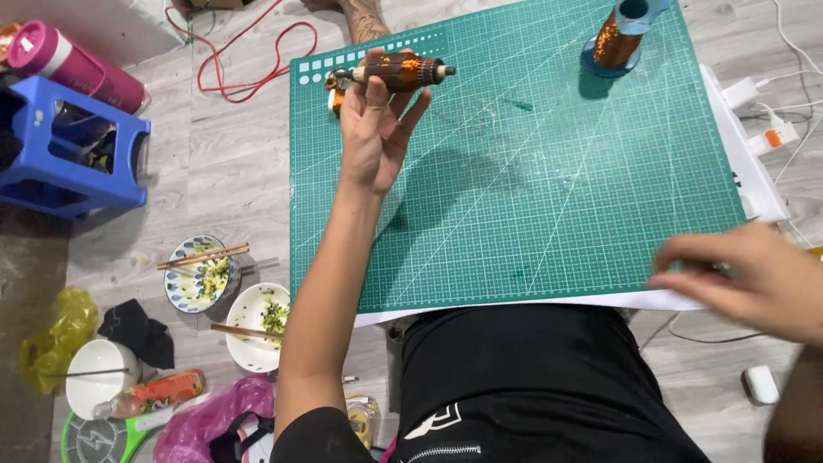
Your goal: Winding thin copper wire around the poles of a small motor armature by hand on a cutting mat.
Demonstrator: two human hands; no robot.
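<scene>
A person seated on the floor lifts the left hand (375, 129) above the far left corner of a green cutting mat (531, 197), fingers curled up around a dark brown, copper-wound cylindrical part (399, 71) with a short shaft at each end, gripped between thumb and fingertips and lying roughly level. Just behind that hand, at the mat's far left corner, sits a small orange-wound piece (334, 93), partly hidden. The right hand (754, 279) is blurred at the mat's near right corner, fingers stretched forward and close together over the white board (746, 154) that juts out from under the mat; whether it grips anything cannot be told. A blue spool of copper-coloured wire (619, 39) stands upright near the mat's far edge, well apart from both hands. On the grey floor to the left lie a blue plastic stool (69, 146), a pink bottle (73, 64), a red cable (249, 60), and two bowls of leftover food with chopsticks (204, 255) laid across them.
</scene>
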